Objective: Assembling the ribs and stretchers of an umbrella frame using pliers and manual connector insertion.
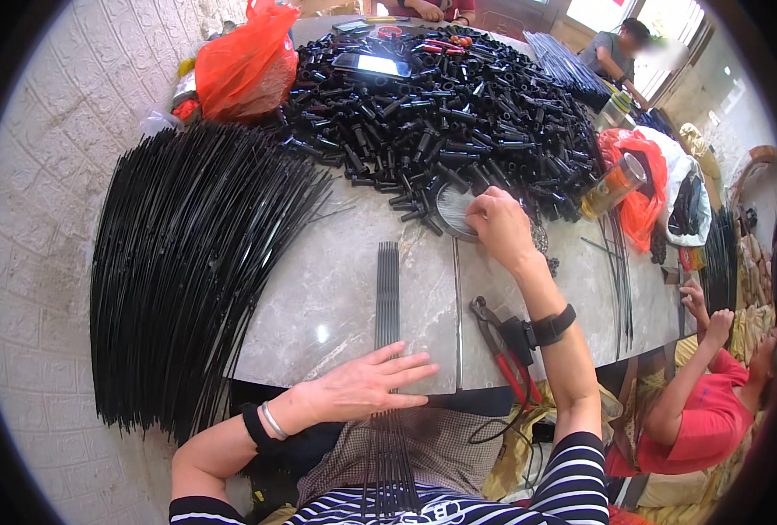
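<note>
Several slim black rods (387,289) lie side by side across the edge of the grey table (309,306), beneath our open left hand (362,382); our right hand (500,226) bunches its fingers over a round dish (439,215) of pale slivers (452,203), whether gripping any we cannot tell. We judge the rods light, springy and slick, easiest held flat together near mid-length.

The left hand (364,381) hides part of the rods (388,289); the right hand (499,224) partly covers the dish (438,213).

Grey marbled table (309,306) under black rods (387,284), heaped black tubes (432,122), red-handled pincers (494,339)
</note>
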`<state>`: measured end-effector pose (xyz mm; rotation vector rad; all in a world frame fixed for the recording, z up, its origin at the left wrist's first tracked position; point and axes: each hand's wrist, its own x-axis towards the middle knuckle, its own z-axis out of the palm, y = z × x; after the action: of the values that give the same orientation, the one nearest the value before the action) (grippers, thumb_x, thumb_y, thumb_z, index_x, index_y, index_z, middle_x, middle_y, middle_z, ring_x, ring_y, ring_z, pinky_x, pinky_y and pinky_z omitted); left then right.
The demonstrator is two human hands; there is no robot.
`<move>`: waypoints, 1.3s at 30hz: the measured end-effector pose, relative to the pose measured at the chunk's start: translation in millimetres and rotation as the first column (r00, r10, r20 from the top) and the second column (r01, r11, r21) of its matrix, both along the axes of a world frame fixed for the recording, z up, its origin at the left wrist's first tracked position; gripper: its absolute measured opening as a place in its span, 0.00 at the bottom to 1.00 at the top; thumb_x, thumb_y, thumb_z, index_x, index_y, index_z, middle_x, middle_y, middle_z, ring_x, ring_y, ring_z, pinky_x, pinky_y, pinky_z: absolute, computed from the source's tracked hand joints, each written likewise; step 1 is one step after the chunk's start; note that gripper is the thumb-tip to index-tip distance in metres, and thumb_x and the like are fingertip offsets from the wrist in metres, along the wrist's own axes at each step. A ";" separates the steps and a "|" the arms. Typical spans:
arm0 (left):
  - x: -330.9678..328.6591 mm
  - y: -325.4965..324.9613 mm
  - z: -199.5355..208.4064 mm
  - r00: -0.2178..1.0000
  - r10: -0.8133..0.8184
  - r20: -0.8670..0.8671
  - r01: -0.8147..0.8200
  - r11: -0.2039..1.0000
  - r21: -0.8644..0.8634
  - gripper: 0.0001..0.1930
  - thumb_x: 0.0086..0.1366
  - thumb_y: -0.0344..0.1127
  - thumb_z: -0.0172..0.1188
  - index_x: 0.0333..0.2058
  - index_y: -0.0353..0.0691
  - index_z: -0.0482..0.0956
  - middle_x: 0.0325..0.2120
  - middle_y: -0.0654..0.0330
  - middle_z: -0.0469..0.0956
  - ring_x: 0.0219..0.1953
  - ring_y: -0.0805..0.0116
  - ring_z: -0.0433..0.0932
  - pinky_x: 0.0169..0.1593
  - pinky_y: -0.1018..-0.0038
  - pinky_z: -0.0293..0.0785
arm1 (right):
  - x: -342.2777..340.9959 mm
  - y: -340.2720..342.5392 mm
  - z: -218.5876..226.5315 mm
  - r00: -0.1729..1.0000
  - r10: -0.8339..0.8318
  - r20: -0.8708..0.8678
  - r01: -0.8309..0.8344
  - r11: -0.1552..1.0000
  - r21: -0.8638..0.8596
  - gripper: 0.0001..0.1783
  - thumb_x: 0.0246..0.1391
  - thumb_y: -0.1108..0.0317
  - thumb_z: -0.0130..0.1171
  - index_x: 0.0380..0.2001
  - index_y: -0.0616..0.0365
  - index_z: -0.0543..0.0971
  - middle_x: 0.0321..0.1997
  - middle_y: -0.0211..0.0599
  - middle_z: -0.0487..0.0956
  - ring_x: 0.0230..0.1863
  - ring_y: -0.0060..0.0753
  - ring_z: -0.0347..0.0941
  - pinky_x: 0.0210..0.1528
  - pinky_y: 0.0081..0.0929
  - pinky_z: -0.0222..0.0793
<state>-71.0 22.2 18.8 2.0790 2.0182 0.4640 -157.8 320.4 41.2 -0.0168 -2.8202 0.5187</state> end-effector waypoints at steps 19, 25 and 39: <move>0.4 0.4 -2.1 1.000 0.003 0.029 -0.004 0.998 0.062 0.25 0.52 0.29 0.58 0.52 0.48 0.75 0.64 0.53 0.59 0.67 0.58 0.54 0.70 0.55 0.49 | 22.5 -45.6 -12.5 0.962 0.271 -0.014 -0.268 0.956 0.120 0.09 0.48 0.72 0.54 0.31 0.54 0.83 0.32 0.37 0.78 0.43 0.41 0.73 0.41 0.38 0.72; 0.5 0.3 -2.1 1.000 0.013 0.017 -0.013 1.000 0.022 0.28 0.55 0.29 0.57 0.56 0.56 0.71 0.65 0.57 0.57 0.68 0.59 0.55 0.69 0.55 0.52 | 21.8 -52.2 -18.5 0.959 0.281 -0.025 -0.275 0.951 0.141 0.09 0.48 0.72 0.53 0.29 0.54 0.82 0.32 0.35 0.77 0.42 0.40 0.73 0.40 0.37 0.72; 0.6 1.8 -0.5 1.000 0.014 -0.020 -0.013 1.000 0.012 0.26 0.56 0.30 0.56 0.55 0.56 0.72 0.65 0.57 0.57 0.67 0.59 0.55 0.69 0.55 0.52 | 20.7 -53.1 -19.0 0.960 0.279 -0.001 -0.277 0.956 0.096 0.09 0.49 0.71 0.52 0.28 0.55 0.82 0.32 0.36 0.78 0.42 0.41 0.73 0.39 0.38 0.72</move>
<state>-70.3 24.0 18.3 2.0866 2.0466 0.4607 -137.1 267.3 22.2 0.4067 -2.8438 0.4394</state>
